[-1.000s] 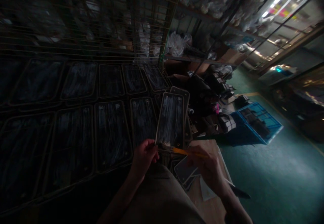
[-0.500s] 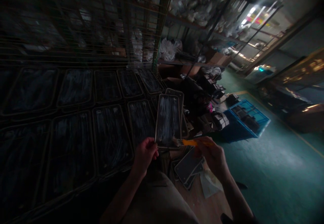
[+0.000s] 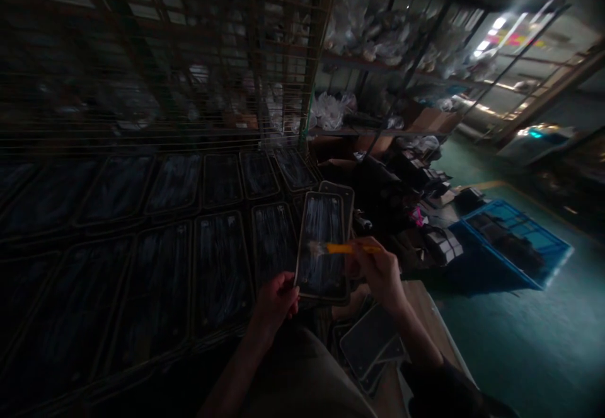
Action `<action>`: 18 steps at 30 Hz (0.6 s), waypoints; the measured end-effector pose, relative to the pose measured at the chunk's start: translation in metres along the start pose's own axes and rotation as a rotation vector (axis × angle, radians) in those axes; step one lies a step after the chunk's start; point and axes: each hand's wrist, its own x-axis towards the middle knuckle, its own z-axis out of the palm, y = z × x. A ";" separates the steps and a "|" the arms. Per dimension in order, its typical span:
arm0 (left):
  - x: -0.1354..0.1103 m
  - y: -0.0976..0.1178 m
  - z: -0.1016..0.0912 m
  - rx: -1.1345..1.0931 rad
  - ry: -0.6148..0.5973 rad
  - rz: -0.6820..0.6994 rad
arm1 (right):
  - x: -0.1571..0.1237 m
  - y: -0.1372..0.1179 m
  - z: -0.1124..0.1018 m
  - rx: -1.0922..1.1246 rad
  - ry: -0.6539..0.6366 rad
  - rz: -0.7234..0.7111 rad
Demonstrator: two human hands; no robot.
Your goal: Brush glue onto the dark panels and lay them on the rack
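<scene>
My left hand (image 3: 278,301) pinches the lower left edge of a dark rectangular panel (image 3: 322,216) with a pale rim and rounded corners. Whitish streaks run lengthwise over the panel's face. In my right hand (image 3: 380,273) is a paintbrush (image 3: 343,248) with an orange handle, its bristles lying against the middle of the panel. Another panel (image 3: 348,197) shows partly behind the held one. Similar streaked panels (image 3: 220,267) lie in rows to the left.
Below my right forearm, several plain panels (image 3: 371,340) lie stacked on a board. A blue crate (image 3: 510,244) with dark pieces stands on the green floor to the right. Wire mesh (image 3: 265,46) and shelves with plastic bags (image 3: 387,46) rise behind. Dark boxes (image 3: 418,178) crowd the middle right.
The brush has moved from the panel's bottom edge up to its middle. My left hand keeps its grip on the panel. The whole view has shifted, with surroundings displaced rightward and down.
</scene>
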 end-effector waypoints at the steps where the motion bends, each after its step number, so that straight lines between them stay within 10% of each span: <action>1: 0.001 -0.001 0.000 0.003 0.003 -0.005 | 0.001 0.002 0.002 0.030 -0.066 0.029; 18: -0.002 -0.001 0.007 0.052 0.078 -0.049 | 0.124 0.069 -0.007 0.037 0.193 -0.177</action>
